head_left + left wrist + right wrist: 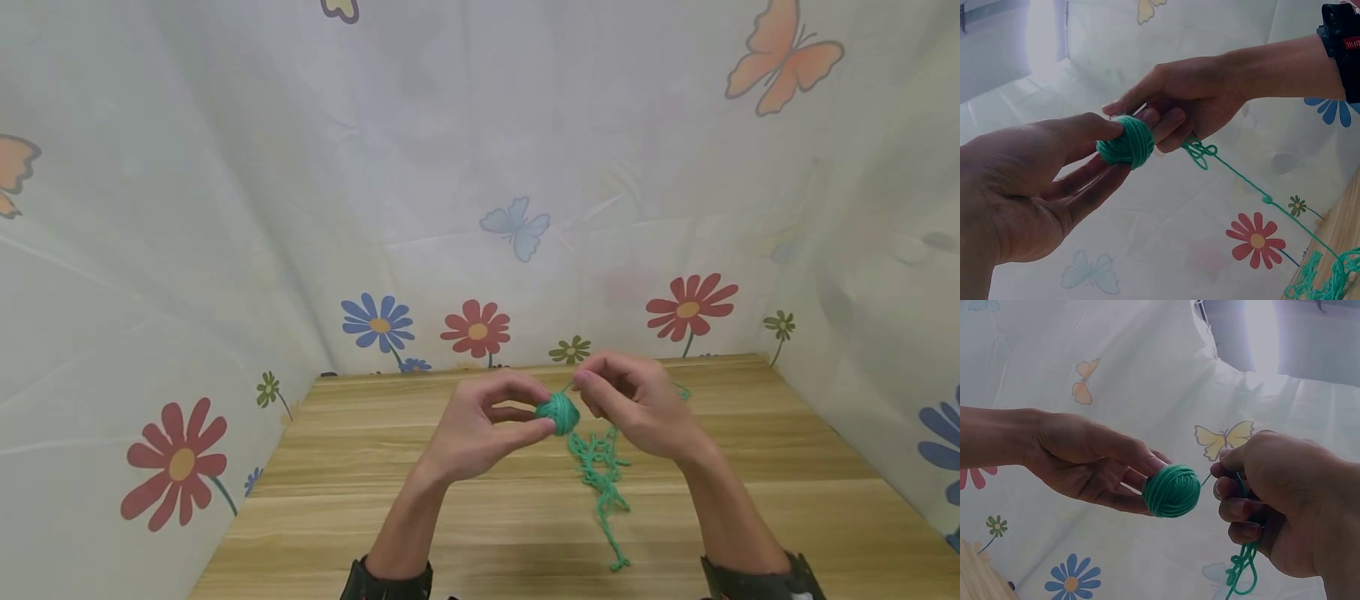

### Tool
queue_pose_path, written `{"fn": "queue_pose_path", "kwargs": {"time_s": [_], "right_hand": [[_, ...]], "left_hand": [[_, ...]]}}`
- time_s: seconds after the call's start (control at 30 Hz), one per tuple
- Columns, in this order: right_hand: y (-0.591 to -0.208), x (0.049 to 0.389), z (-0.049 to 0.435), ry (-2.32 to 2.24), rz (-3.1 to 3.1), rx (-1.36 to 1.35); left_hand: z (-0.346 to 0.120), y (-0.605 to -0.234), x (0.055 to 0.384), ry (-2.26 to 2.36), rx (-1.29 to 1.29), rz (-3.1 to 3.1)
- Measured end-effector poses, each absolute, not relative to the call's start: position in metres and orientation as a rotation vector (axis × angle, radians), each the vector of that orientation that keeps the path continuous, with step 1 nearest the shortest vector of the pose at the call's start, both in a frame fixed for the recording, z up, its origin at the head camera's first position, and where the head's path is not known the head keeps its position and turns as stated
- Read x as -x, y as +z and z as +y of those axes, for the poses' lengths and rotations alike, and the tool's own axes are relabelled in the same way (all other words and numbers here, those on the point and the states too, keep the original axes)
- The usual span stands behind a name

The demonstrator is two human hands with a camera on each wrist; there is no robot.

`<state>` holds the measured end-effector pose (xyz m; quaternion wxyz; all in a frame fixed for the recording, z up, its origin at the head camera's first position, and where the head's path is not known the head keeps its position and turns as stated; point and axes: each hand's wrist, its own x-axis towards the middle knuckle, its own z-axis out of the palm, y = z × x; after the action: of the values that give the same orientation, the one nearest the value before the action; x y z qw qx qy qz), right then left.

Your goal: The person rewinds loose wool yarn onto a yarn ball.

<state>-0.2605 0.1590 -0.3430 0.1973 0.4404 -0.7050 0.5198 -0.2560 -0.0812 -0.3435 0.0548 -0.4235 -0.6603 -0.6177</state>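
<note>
A small ball of green yarn (558, 413) is pinched between the thumb and fingers of my left hand (487, 425), held up above the table. From the ball a short strand runs to my right hand (633, 402), whose thumb and index finger pinch it. In the right wrist view the yarn ball (1172, 491) shows its wound strands, and loose loops of yarn (1242, 569) hang below the right hand (1279, 500). A tangled heap of green yarn (600, 471) lies on the table beneath the hands, one tail stretching toward the front.
The wooden table (337, 500) has wood-grain stripes. Behind and beside it hangs a pale curtain (420, 167) printed with flowers and butterflies. A bright light (1262, 337) shows overhead in the right wrist view.
</note>
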Motion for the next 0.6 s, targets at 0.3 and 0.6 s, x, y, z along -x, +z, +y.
{"fn": "queue_pose_path", "kwargs": {"time_s": [0.3,0.6], "right_hand": [[-0.345,0.264,0.158,1.382,-1.972,-1.373],[-0.333,0.253,0.149,1.273,-1.962,-1.578]], "left_hand": [[-0.082,-0.356,0.27,-1.862,1.155,-2.012],[-0.08,-0.355,0.27,-1.844,1.053,-1.961]]}}
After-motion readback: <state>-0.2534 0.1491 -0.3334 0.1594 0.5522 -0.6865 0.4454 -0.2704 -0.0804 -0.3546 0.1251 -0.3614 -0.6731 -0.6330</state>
